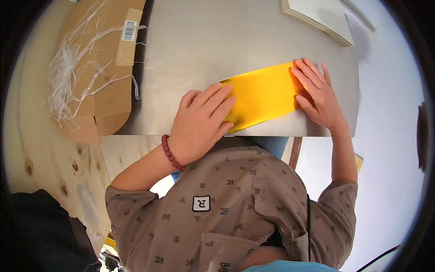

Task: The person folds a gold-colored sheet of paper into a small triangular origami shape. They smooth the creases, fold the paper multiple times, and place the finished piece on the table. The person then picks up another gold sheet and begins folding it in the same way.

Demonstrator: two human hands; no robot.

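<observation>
A shiny gold rectangular sheet [263, 96] lies at a slant on the grey metal-topped table [190, 50], close to its front edge. My left hand [201, 113] rests flat over the sheet's left end, fingers stretched out and covering that edge. At the opposite end, my right hand [317, 93] lies with spread fingertips on the right edge of the sheet. Neither hand grips it; both press or rest on it from above. A dark red bead bracelet [170, 154] circles my left wrist.
On the left, brown cardboard [111, 86] carries a tangle of clear plastic strips [65, 86] and a tan piece with a barcode label [129, 36]. A stack of white boards [321, 18] sits at the back right. Dark cloth [45, 231] is at the lower left.
</observation>
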